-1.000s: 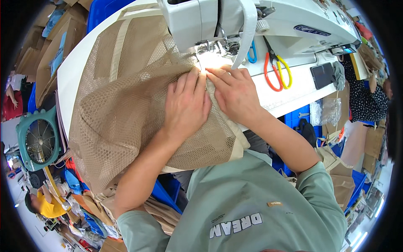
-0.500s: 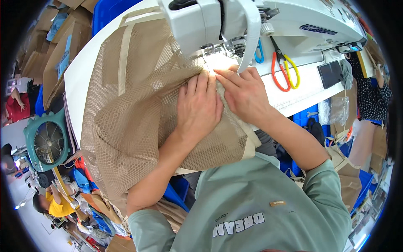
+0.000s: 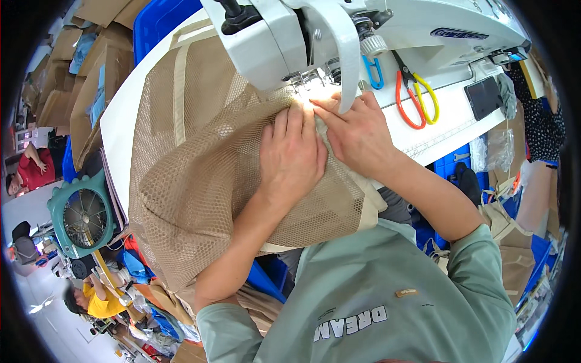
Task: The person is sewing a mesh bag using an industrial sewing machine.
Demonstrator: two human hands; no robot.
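Note:
A beige mesh bag (image 3: 181, 199) with pale fabric trim lies bunched over the white sewing table (image 3: 118, 130) and hangs toward my lap. Its edge runs under the lit needle area (image 3: 307, 83) of a white sewing machine (image 3: 272, 36). My left hand (image 3: 290, 154) rests flat on the mesh, fingers stretched toward the presser foot. Just right of it, my right hand (image 3: 363, 139) has its fingertips closed on the cloth edge beside the needle. The fingertips sit in bright glare, so the seam itself is hard to see.
Right of the machine head lie scissors (image 3: 417, 100) with red and yellow handles, a small blue tool (image 3: 373, 72) and a dark phone (image 3: 483, 98). A blue bin (image 3: 154, 27) and cardboard boxes (image 3: 100, 78) stand at the left. A green fan (image 3: 85, 218) is beside the table.
The view has shifted slightly, so the table and surroundings appear displaced. Both hands keep nearly the same place on the mesh at the needle.

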